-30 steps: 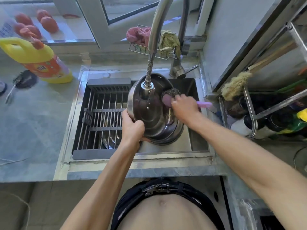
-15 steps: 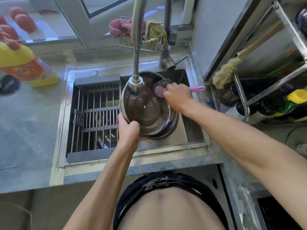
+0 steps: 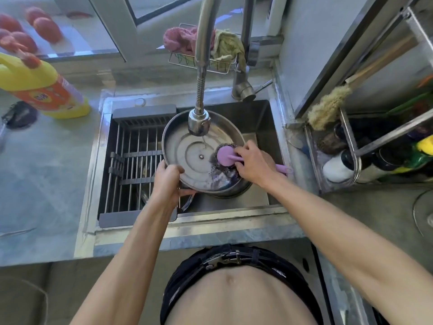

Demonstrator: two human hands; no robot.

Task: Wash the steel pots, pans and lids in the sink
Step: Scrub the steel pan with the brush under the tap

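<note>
One steel lid (image 3: 196, 156), rim pinched in left grip (image 3: 167, 181); right grip (image 3: 251, 163) clasping scrubber (image 3: 225, 156); wet rim, seemingly soapy, may slip.

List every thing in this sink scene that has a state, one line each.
Round steel lid: tilted over the sink, underside up.
Left hand: grips the lid's near rim.
Right hand: grips the scrubber.
Purple-handled steel-wool scrubber: pressed on the lid.
Chrome spring faucet: thin trickle running.
Grey slatted drying rack: laid across the sink's left half.
Yellow detergent bottle: lying capped.
</note>
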